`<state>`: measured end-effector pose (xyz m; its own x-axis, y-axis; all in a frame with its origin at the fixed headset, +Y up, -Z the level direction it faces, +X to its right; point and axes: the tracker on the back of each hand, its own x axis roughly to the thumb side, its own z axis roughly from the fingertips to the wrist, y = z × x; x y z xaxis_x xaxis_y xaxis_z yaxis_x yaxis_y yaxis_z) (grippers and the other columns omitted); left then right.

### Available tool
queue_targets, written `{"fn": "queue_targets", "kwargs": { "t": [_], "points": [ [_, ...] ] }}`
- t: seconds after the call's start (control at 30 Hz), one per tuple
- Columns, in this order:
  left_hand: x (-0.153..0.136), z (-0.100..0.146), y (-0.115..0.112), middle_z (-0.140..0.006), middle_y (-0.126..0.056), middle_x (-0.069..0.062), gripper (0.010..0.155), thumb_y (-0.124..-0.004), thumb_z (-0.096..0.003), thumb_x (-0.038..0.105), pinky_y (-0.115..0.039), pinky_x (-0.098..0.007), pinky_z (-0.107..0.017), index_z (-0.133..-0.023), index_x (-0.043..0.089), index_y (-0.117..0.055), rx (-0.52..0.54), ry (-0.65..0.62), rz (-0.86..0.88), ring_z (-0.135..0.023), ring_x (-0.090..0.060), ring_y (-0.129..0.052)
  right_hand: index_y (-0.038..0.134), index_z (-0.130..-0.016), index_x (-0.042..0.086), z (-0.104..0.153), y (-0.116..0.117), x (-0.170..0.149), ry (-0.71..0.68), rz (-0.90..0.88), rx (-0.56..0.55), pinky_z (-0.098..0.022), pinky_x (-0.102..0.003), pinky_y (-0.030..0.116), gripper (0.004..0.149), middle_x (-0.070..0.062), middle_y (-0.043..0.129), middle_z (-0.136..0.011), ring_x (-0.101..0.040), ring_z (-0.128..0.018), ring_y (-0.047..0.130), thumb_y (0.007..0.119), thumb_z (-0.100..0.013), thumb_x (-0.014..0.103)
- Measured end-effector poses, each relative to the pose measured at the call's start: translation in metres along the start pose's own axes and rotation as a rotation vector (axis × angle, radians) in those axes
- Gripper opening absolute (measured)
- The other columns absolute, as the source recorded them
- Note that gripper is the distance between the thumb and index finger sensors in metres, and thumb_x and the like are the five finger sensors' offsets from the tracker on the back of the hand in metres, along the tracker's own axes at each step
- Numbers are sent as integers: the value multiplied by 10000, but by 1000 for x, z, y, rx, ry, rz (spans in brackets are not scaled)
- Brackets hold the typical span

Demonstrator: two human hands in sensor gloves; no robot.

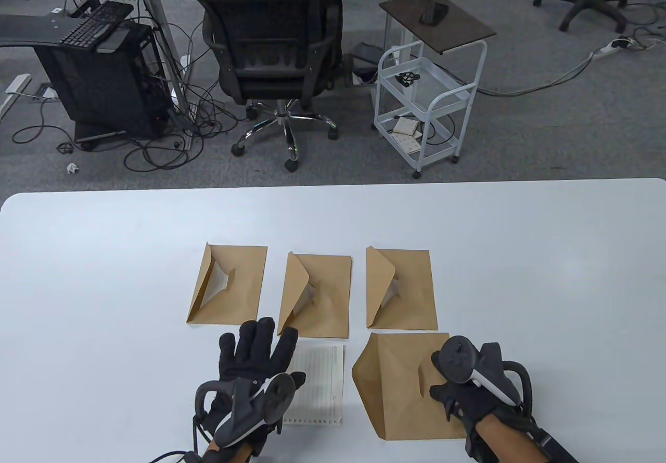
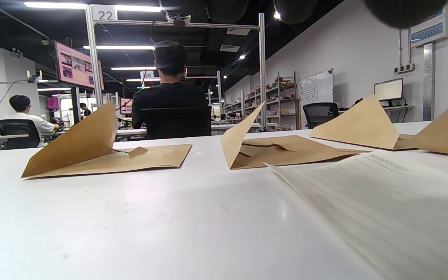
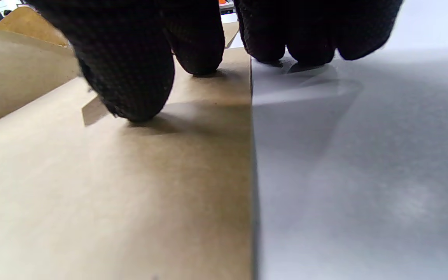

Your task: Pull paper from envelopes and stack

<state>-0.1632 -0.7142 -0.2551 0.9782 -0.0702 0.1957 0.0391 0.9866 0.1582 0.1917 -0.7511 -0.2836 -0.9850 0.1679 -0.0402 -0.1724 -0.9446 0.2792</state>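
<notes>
Three brown envelopes lie in a row with their flaps raised: left [image 1: 237,286], middle [image 1: 325,301], right [image 1: 411,291]. A fourth envelope [image 1: 400,390] lies nearer, flap open to the left. My right hand [image 1: 441,398] rests on its right edge. In the right wrist view its fingertips [image 3: 130,77] press on that envelope [image 3: 130,194], and some touch the table beside it. A lined paper sheet [image 1: 320,380] lies flat left of that envelope. My left hand [image 1: 257,341] lies flat with fingers spread over the sheet's left part. The sheet [image 2: 383,202] shows in the left wrist view.
The white table [image 1: 104,275] has bare surface to the left, right and behind the envelopes. Beyond its far edge stand an office chair [image 1: 270,62] and a white cart [image 1: 426,104] on the floor.
</notes>
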Motion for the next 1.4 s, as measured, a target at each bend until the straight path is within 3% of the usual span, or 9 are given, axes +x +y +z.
{"fn": "queue_targets", "kwargs": {
  "t": [0.27,0.43,0.73,0.97,1.1,1.3,1.4],
  "points": [
    [-2,-1,1,-1216,-306,-106,755,-683,-461,600,-217,-674,-796,-1129,405,-387,7,14,-9,-1158,-425,-336,746,-987,220,-12,-11,-8,44,-116,28,-617,-598,653,644,-223,620,-1057,-501,-909,691,952,-408,412],
    [-6,0,4,-1216,-309,-106,755,-683,-461,600,-218,-673,-797,-1129,404,-389,20,27,1,-1158,-424,-336,698,-1011,189,-28,-28,-9,107,-179,-45,-618,-602,650,699,-234,556,-1078,-514,-914,681,956,-402,415],
    [-6,-1,3,-1216,-314,-106,754,-683,-461,600,-219,-674,-796,-1129,403,-392,12,29,-6,-1158,-424,-339,612,-1044,175,-80,-54,10,233,-306,-82,-618,-605,651,769,-235,563,-1074,-523,-917,674,951,-402,431],
    [-7,-2,3,-1216,-317,-106,752,-684,-461,599,-217,-674,-796,-1129,403,-398,6,32,-3,-1158,-424,-340,564,-1055,151,-121,-52,28,339,-271,-58,-617,-608,656,820,-258,566,-1061,-532,-919,668,951,-398,453],
    [-9,-2,4,-1216,-318,-106,752,-684,-462,598,-217,-675,-796,-1129,403,-398,9,40,4,-1159,-423,-339,528,-1047,75,-137,-44,41,373,-229,17,-606,-589,691,890,-320,531,-1038,-558,-889,694,946,-389,503],
    [-10,-2,4,-1217,-318,-105,750,-684,-462,599,-215,-674,-797,-1129,402,-404,3,43,-2,-1159,-423,-338,463,-1045,29,-155,-36,50,474,-108,-33,-627,-581,661,1021,-320,533,-1010,-541,-855,692,963,-324,552],
    [-10,-3,4,-1217,-316,-106,749,-684,-462,598,-215,-674,-796,-1129,401,-406,0,46,-2,-1159,-423,-337,502,-1038,18,-158,-39,50,493,-124,-64,-616,-580,677,1005,-318,601,-980,-522,-821,746,997,-302,493]
  ]
}}
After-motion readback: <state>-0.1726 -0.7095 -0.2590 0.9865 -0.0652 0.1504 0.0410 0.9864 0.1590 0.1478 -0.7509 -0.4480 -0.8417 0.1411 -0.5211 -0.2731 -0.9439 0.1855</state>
